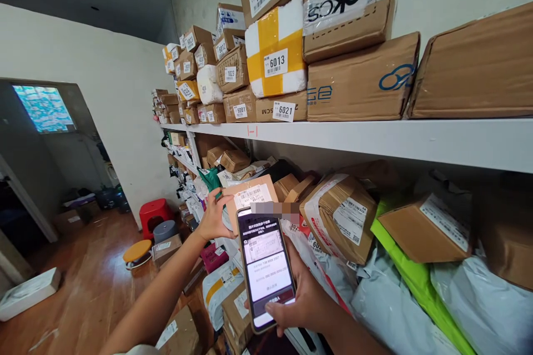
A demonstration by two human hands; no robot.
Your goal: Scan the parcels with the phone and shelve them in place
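My right hand [300, 299] grips a smartphone [266, 272], its thumb resting on the lower part of the lit screen. The screen shows a scanned label picture with lines of text and numbers beneath. Behind the phone's top edge, my left hand [214, 216] is closed on the left side of a small cardboard parcel [233, 205]. A white shipping label [253, 194] faces me on that parcel; the phone hides its lower part. To the right of the phone lies a taped cardboard box [337, 216] with a label.
A white shelf [375, 138] runs along the right, stacked with numbered boxes. Below it lie plastic mailers [383, 299], a green bag [420, 277] and more cartons. On the wooden floor at left stand a red stool [155, 215], a yellow-topped stool [137, 251] and a long white box [29, 294].
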